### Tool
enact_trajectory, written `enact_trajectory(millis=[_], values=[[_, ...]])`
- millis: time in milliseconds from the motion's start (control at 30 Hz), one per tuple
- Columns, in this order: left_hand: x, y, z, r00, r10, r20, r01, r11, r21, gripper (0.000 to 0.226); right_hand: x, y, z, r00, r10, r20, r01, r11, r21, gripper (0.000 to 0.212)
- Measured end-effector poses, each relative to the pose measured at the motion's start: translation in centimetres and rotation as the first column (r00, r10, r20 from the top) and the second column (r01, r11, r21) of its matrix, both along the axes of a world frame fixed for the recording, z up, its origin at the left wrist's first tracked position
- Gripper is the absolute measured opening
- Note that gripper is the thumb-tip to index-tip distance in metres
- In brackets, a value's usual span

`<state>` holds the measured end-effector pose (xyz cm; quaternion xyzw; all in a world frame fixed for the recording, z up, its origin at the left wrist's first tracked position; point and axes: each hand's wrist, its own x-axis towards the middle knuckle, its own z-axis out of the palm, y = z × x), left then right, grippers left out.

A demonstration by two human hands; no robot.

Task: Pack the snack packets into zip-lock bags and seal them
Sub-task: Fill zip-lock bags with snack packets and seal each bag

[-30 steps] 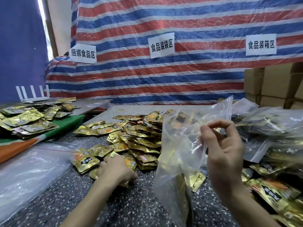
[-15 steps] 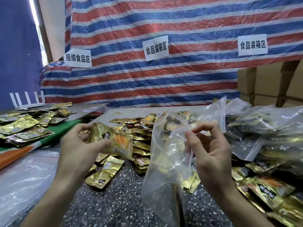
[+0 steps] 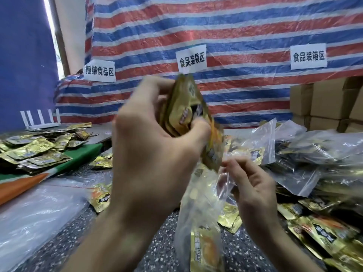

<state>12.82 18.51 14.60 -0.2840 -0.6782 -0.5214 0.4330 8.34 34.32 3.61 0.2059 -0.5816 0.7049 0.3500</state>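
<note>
Centre frame, left hand (image 3: 153, 154): grip curled round a fanned stack of glossy gold foil snack packets (image 3: 186, 107).
Lower right, right hand (image 3: 253, 191): grip pinching crinkled clear zip-lock bag (image 3: 200, 213) at its mouth.
Bag: above speckled grey worktop (image 3: 163, 250), packets inside.

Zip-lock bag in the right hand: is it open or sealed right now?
Open. The right hand pinches one lip of the zip-lock bag, and the snack packets in the left hand are poking into its mouth.
</note>
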Motion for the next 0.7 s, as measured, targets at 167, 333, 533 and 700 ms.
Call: enact_trajectory(millis=[167, 333, 533, 700], values=[[-1.5, 0.4, -2.5, 0.997, 0.023, 0.076, -0.016, 0.996, -0.085, 0.030, 0.3, 0.5, 0.4, 0.997, 0.074, 0.020, -0.073, 0.996, -0.054, 0.022], [-3.3, 0.4, -3.8, 0.989, 0.023, 0.143, 0.001, 0.987, -0.163, 0.030, 0.4, 0.3, 0.2, 0.997, 0.076, 0.003, -0.076, 0.994, 0.072, 0.019], [-5.0, 0.1, -5.2, 0.945, 0.171, 0.277, -0.075, 0.942, -0.327, 0.018, 0.2, 0.4, 0.3, 0.994, 0.103, -0.020, -0.099, 0.984, 0.147, 0.017], [-4.1, -1.3, -4.6, 0.834, 0.261, 0.486, -0.024, 0.897, -0.441, 0.059, 0.1, 0.5, 0.0, 0.998, 0.064, -0.002, -0.062, 0.978, 0.198, 0.019]])
